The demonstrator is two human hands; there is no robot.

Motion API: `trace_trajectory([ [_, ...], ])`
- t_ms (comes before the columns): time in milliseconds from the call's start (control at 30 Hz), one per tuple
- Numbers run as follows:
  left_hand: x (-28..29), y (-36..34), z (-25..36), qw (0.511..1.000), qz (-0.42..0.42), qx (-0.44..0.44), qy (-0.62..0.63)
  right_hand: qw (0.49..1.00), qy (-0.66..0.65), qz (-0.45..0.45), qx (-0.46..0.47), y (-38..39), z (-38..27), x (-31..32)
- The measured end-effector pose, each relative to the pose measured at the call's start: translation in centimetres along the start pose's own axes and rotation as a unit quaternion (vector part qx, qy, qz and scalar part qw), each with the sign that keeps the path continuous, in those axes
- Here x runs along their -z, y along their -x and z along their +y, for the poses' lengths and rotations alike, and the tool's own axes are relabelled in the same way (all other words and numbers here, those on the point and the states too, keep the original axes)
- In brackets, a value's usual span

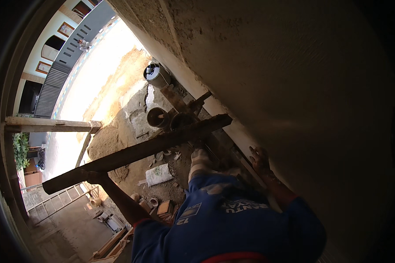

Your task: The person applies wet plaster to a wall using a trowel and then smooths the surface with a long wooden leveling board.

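Note:
A long, dark straight board (pixel 162 142) slants across the middle of the view, its left end nearer me and its right end up beside the wall. My left hand (pixel 94 176) is closed around it near the left end. My right hand (pixel 260 160) is by the lower part of the plastered wall (pixel 294 87), fingers apart and nothing seen in them. Whether it touches the wall I cannot tell. My feet are partly hidden below the board.
Beyond the board are a water-filled bucket (pixel 156 74), another bucket (pixel 157 117) and a sand heap (pixel 107 142). A white sack (pixel 159 175) lies below it. A wooden beam (pixel 52 125) crosses at left, with a ladder (pixel 61 199) lower down. A person (pixel 84 44) is far off.

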State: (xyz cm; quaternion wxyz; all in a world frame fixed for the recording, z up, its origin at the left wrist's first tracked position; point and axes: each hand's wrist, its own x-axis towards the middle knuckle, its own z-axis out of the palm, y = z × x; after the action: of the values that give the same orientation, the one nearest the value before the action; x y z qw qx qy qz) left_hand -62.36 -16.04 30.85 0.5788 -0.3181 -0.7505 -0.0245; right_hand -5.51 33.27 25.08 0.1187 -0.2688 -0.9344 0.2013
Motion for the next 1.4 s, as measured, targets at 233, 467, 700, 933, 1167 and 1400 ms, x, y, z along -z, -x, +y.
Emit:
trace_trajectory([
  [233, 5.0, 4.5, -2.8, 0.986, -0.004, 0.168, -0.011, 0.968, 0.022, -0.212, -0.134, 0.9, 2.4, -2.8],
  [467, 2.0, 1.1, 7.6, 0.888, -0.053, 0.457, 0.031, 0.946, 0.049, -0.292, -0.129, -5.8, 0.8, -5.1],
  [700, -2.5, -6.3, 17.1, 0.652, 0.065, 0.694, 0.299, 0.947, 0.015, -0.289, -0.136, -11.3, 0.1, -7.2],
  [933, -5.5, -1.6, 25.7, 0.614, -0.068, 0.701, 0.357, 0.942, -0.047, -0.309, -0.124, -14.3, 0.9, -10.1],
  [1167, -3.1, -0.9, 25.8, 0.586, -0.137, 0.707, 0.371, 0.937, -0.095, -0.337, -0.012, -24.1, -3.8, -16.5],
  [1400, 7.2, 14.7, 23.2, 0.734, -0.267, 0.571, 0.253, 0.902, -0.353, -0.242, 0.059, -35.4, -15.2, -21.7],
])
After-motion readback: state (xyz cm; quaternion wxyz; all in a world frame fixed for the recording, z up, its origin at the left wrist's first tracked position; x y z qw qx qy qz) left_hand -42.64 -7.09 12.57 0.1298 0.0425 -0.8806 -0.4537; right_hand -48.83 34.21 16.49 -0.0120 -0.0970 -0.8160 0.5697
